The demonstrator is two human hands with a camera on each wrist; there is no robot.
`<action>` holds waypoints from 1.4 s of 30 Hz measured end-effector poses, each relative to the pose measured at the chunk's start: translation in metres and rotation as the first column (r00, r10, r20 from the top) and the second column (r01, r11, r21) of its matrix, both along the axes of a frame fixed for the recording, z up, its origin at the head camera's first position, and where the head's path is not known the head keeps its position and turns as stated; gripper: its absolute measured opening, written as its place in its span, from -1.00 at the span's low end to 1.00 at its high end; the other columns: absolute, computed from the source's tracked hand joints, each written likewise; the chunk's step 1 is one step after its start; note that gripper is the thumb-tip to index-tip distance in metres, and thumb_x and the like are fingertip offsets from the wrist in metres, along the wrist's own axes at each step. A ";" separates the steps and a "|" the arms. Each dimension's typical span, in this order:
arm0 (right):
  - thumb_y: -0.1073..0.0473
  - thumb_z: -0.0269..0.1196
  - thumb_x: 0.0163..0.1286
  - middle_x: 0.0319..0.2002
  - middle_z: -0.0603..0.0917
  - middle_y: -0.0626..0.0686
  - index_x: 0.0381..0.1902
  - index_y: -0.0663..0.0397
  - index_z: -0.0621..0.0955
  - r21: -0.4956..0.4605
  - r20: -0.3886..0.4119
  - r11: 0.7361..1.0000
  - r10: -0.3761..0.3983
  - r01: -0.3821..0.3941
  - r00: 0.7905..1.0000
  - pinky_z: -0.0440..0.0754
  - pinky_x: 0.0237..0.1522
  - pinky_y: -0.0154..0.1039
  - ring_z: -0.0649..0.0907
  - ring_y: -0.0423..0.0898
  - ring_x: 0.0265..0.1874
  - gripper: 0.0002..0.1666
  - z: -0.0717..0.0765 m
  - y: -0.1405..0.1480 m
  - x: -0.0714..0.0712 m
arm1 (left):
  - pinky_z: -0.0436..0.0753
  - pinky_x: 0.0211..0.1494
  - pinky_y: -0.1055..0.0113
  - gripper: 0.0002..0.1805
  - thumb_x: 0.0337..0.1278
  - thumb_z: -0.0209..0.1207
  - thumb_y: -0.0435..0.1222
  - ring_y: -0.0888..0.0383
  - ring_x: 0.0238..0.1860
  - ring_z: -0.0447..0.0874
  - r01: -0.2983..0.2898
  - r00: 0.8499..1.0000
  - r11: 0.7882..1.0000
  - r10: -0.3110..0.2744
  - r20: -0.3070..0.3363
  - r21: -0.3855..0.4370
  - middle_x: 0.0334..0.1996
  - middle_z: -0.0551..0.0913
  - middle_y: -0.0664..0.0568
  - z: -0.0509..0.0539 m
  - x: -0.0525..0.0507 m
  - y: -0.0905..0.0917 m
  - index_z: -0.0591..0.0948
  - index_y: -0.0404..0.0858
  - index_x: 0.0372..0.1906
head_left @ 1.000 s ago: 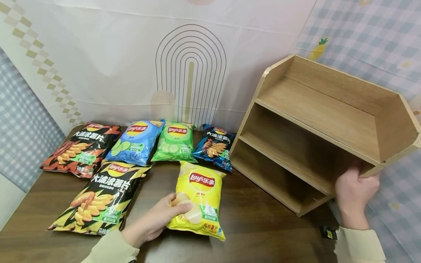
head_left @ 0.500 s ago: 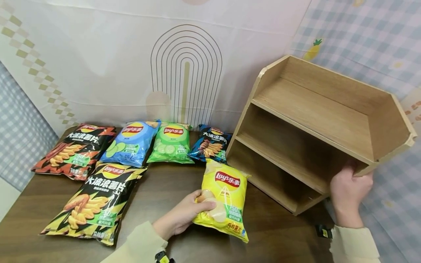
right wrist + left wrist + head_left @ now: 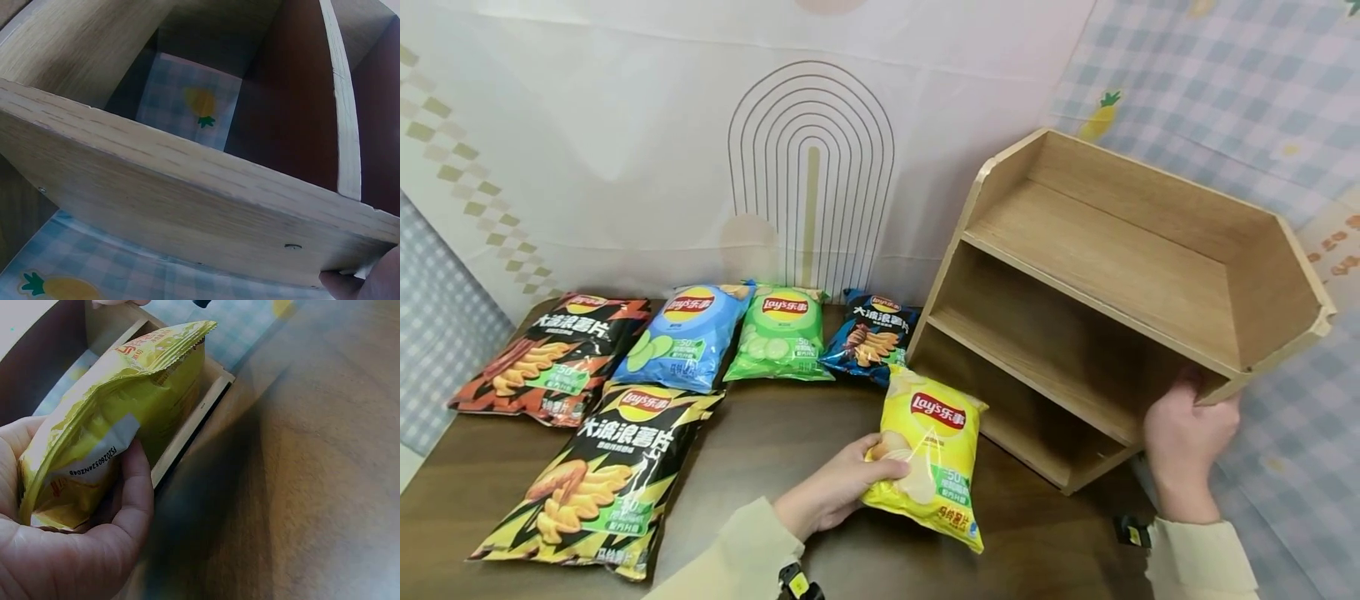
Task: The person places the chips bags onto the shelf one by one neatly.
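My left hand (image 3: 838, 483) grips a yellow bag of Lay's potato chips (image 3: 928, 458) by its left side, thumb across the front. The bag is held tilted in front of the shelf's lower left part. Seen from the left wrist, the bag's sealed back seam (image 3: 94, 450) and crimped end show, with fingers behind it. My right hand (image 3: 1191, 437) holds the right side of a wooden shelf (image 3: 1135, 233), under its top board. The shelf has an open top tray and two compartments below. Only a few fingertips (image 3: 381, 278) of that hand show in the right wrist view.
Behind and left lie more chip bags: dark blue (image 3: 872, 337), green (image 3: 780, 333), light blue (image 3: 683, 337), red and black (image 3: 553, 358), with a yellow and black one (image 3: 598, 479) in front. A patterned cloth (image 3: 647, 142) hangs behind the brown table (image 3: 760, 450).
My left hand has carried the yellow bag rightward, away from the yellow and black bag and up to the shelf's front. The right hand keeps its hold on the shelf. The head view has shifted slightly.
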State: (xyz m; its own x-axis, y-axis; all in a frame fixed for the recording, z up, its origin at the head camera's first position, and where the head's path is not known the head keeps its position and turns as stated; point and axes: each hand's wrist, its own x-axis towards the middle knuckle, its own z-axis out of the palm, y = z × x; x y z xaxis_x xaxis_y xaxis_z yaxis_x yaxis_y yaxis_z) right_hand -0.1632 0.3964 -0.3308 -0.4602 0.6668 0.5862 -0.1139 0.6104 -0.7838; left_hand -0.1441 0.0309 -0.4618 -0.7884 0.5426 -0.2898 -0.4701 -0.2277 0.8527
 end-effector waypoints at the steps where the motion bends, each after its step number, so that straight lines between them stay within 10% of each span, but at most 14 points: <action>1: 0.08 0.05 0.43 0.11 0.59 0.08 0.24 -0.06 0.49 0.000 0.000 1.000 -0.001 0.001 1.000 0.34 0.16 -0.42 0.50 -0.19 0.10 -0.56 0.000 0.000 0.000 | 0.67 -0.11 0.18 -0.23 0.12 0.30 -0.24 0.01 -0.16 0.69 0.006 1.000 1.000 -0.006 0.001 0.004 -0.09 0.64 -0.16 0.000 -0.001 0.001 0.22 -0.31 0.38; 23: 0.09 0.05 0.43 0.06 0.60 0.09 0.21 -0.01 0.52 -0.030 0.017 0.999 -0.025 0.025 1.000 0.35 0.18 -0.36 0.50 -0.17 0.07 -0.57 -0.001 0.002 0.004 | 0.65 -0.10 0.14 -0.29 0.03 0.25 -0.39 0.05 -0.14 0.64 0.093 0.995 0.992 -0.090 -0.042 0.083 -0.06 0.57 -0.10 0.005 -0.033 0.095 0.31 -0.14 0.35; 31: 0.06 0.04 0.43 0.07 0.59 0.13 0.22 -0.03 0.51 -0.024 0.026 1.000 -0.013 0.014 1.000 0.36 0.21 -0.30 0.50 -0.12 0.08 -0.56 -0.002 -0.001 0.002 | 0.63 -0.06 0.09 -0.26 0.09 0.24 -0.39 0.03 -0.11 0.63 0.016 0.998 0.997 -0.020 0.056 0.072 -0.03 0.57 -0.09 -0.009 -0.046 0.101 0.28 -0.17 0.42; 42: 0.08 0.07 0.43 0.04 0.60 0.09 0.20 -0.03 0.52 0.014 -0.017 1.000 -0.010 0.010 1.000 0.37 0.19 -0.32 0.51 -0.13 0.07 -0.59 -0.002 0.000 0.001 | 0.55 0.12 0.08 -0.29 0.16 0.23 -0.36 0.01 -0.01 0.60 -0.144 0.978 0.975 0.115 0.175 0.167 0.05 0.54 -0.21 -0.019 -0.040 0.088 0.21 -0.45 0.37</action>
State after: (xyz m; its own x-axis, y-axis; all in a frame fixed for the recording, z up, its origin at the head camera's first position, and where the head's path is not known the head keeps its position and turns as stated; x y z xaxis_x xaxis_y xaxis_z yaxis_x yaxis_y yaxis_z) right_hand -0.1624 0.3961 -0.3332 -0.4435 0.6633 0.6028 -0.1207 0.6223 -0.7734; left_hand -0.1838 0.1189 -0.4811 -0.8056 0.4933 -0.3282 -0.5558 -0.4371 0.7071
